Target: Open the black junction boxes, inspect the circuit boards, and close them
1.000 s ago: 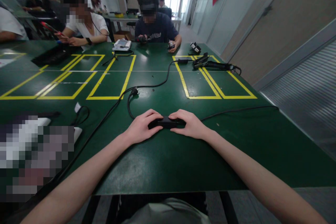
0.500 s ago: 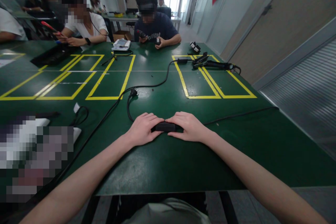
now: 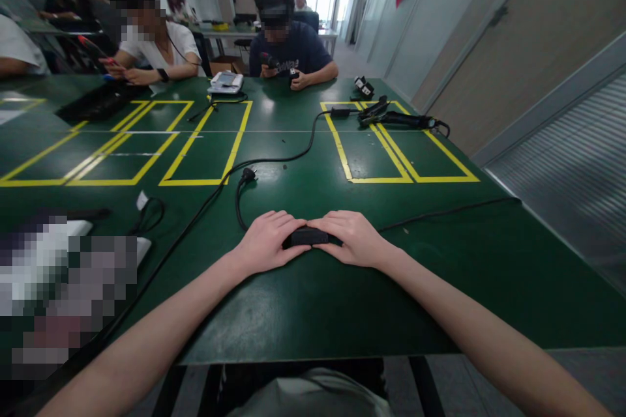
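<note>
A small black power adapter (image 3: 309, 236) lies on the green table (image 3: 313, 313) near its front edge. My left hand (image 3: 271, 241) grips its left end, the thumb in front and the fingers behind. My right hand (image 3: 353, 238) holds the other end in the same way, the fingertips of both hands almost meeting. From the left side a short black cord (image 3: 238, 202) curves up to a plug (image 3: 248, 174) on the tabletop. A second black cord (image 3: 450, 208) runs from behind my right hand to the table's right edge.
A long black cable (image 3: 205, 199) crosses the table on the left. Black hair-iron-like tools (image 3: 391, 118) lie at the far right. Yellow tape (image 3: 195, 182) marks rectangles. A white device (image 3: 225, 83) sits at the far side, where two people hold things. Blurred-out items lie at left.
My right thumb has shifted slightly left along the front of the adapter. My left hand has barely moved. Across the table, one person has tilted a dark handheld object.
</note>
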A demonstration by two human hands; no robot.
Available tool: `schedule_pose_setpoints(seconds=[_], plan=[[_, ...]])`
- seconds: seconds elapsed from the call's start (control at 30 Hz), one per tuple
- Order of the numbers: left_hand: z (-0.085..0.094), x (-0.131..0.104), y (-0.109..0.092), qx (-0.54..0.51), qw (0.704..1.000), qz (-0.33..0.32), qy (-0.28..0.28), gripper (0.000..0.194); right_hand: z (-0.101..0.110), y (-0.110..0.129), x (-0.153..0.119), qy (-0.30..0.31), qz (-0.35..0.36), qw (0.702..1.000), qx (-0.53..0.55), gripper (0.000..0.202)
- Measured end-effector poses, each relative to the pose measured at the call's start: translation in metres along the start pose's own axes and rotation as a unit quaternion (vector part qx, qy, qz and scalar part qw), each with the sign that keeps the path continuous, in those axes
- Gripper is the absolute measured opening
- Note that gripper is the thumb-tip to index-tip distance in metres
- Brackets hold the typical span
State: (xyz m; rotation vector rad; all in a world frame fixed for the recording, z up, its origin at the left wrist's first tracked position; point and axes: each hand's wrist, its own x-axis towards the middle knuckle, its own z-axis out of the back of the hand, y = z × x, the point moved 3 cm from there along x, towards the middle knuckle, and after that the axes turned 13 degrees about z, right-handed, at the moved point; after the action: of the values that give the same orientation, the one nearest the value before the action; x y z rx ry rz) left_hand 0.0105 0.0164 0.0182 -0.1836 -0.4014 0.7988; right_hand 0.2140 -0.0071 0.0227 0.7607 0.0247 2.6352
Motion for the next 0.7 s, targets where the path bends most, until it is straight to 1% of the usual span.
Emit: schedule_pose_setpoints(seconds=[0.07, 0.17, 0.27, 0.3, 0.37, 0.4, 0.47, 0.53, 0.57, 0.63, 0.7], plan=[[-0.0005, -0.0009, -0.0011, 0.008, 1.000, -0.010, -0.009, 0.043, 0.0004, -0.0004, -0.0002, -0.002, -0.010, 1.000, 0.000, 0.027], [-0.0017, -0.0027, -0.0024, 0.014, 0.999, -0.030, -0.006, 0.039, 0.0020, -0.0008, 0.0004, -0.001, -0.019, 1.000, 0.017, 0.028], [-0.0016, -0.0034, -0.0022, 0.010, 1.000, -0.028, -0.010, 0.039, 0.0022, -0.0004, 0.0006, 0.003, -0.015, 1.000, 0.026, 0.028], [-0.0011, -0.0031, -0.0019, 0.002, 1.000, -0.018, -0.010, 0.042, 0.0019, 0.0000, 0.0000, 0.003, -0.009, 1.000, 0.019, 0.028], [0.0004, -0.0015, -0.0013, -0.026, 0.999, 0.022, 0.001, 0.049, 0.0010, 0.0012, -0.0020, 0.007, 0.013, 1.000, -0.012, 0.028], [0.0011, -0.0004, -0.0010, -0.044, 0.998, 0.048, 0.015, 0.050, 0.0004, 0.0020, -0.0033, 0.011, 0.028, 0.999, -0.032, 0.030], [0.0014, 0.0012, -0.0006, -0.074, 0.990, 0.102, 0.059, 0.046, -0.0009, 0.0033, -0.0059, 0.023, 0.054, 0.996, -0.070, 0.033], [0.0009, 0.0018, -0.0001, -0.092, 0.981, 0.142, 0.098, 0.044, -0.0019, 0.0036, -0.0072, 0.031, 0.064, 0.993, -0.090, 0.035], [0.0007, 0.0018, 0.0003, -0.100, 0.977, 0.154, 0.104, 0.044, -0.0021, 0.0033, -0.0070, 0.032, 0.060, 0.994, -0.090, 0.035], [0.0007, 0.0013, 0.0019, -0.118, 0.976, 0.163, 0.084, 0.040, -0.0026, 0.0020, -0.0052, 0.033, 0.036, 0.996, -0.070, 0.033], [0.0001, 0.0007, 0.0039, -0.128, 0.979, 0.150, 0.048, 0.037, -0.0036, -0.0002, -0.0026, 0.040, -0.007, 0.999, -0.017, 0.033]])
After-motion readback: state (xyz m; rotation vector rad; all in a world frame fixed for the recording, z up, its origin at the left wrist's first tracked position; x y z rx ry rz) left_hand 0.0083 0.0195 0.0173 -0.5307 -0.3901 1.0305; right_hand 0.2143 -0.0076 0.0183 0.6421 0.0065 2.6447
